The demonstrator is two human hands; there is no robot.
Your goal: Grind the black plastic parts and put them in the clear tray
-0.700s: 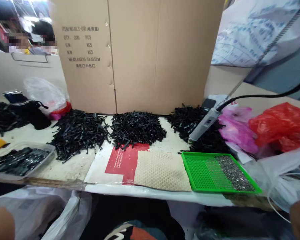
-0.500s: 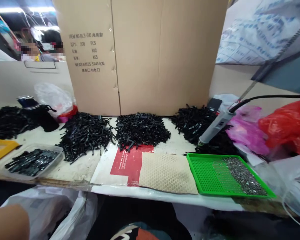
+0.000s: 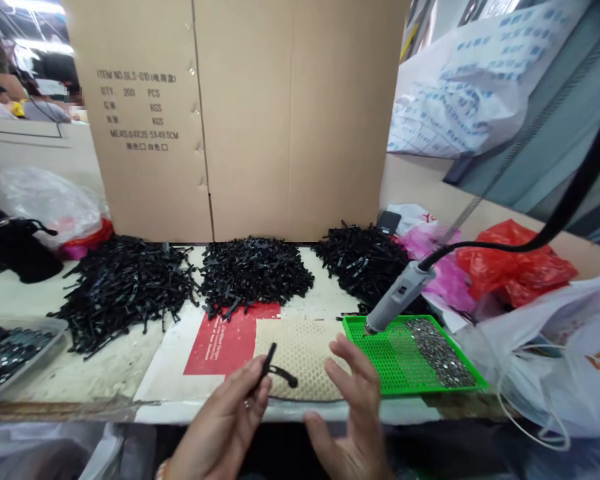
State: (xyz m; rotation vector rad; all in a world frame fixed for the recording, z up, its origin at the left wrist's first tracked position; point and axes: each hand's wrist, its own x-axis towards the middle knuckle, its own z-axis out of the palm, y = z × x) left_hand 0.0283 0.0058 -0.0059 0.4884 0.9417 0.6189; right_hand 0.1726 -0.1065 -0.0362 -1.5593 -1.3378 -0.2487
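Left hand (image 3: 233,407) pinches a thin, black, two-pronged clip (image 3: 283,375) between fingertips

Right hand (image 3: 353,413) alongside, fingers spread and free; beige honeycomb-textured mat (image 3: 310,335) just past fingertips, green perforated plastic tray (image 3: 380,368) to their right; farther off, heaped small black parts (image 3: 255,270) on scuffed off-white worktop (image 3: 125,363), tall brown cardboard panel (image 3: 300,120) behind; far left, strip-lit room

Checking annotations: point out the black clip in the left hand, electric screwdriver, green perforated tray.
Black clip (image 3: 269,361), head view: its straight upper arm.
Electric screwdriver (image 3: 401,297), head view: middle of its grey body.
Green perforated tray (image 3: 393,375), head view: bare part of its floor.
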